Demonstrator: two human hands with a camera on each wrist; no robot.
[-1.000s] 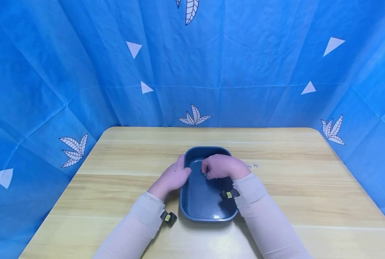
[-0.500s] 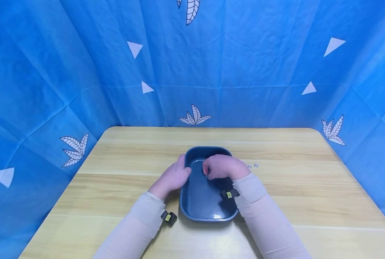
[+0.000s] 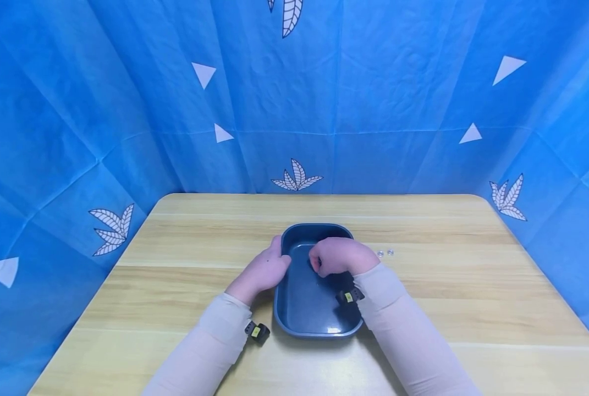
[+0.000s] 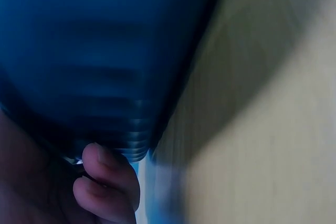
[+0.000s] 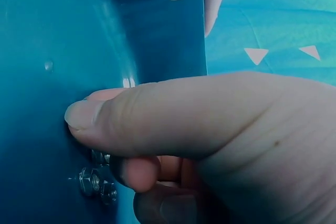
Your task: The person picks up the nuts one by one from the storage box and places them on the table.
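A dark blue rectangular tray [image 3: 319,322] with rounded corners lies on the wooden table. My left hand [image 3: 263,272] grips its left rim, thumb over the edge and fingers against the outer wall, as the left wrist view shows. My right hand [image 3: 337,256] reaches down into the tray, fingers curled. In the right wrist view its thumb [image 5: 86,116] meets the index fingertip, and I cannot tell whether something is pinched there. Small shiny metal hex nuts [image 5: 90,182] sit just under that thumb, beside the other curled fingers. In the head view the hand covers them.
Two small clear or shiny round pieces [image 3: 385,253] lie on the table to the right of the tray. The wooden table [image 3: 200,236] reaches back to a blue curtain [image 3: 373,99] with white leaf and triangle prints. Small black wrist cameras [image 3: 258,333] hang below both sleeves.
The shiny metal at my right fingertips, visible in the earlier head frames, is now hidden. The right fingers have shifted slightly inside the tray. My left hand keeps its hold on the rim.
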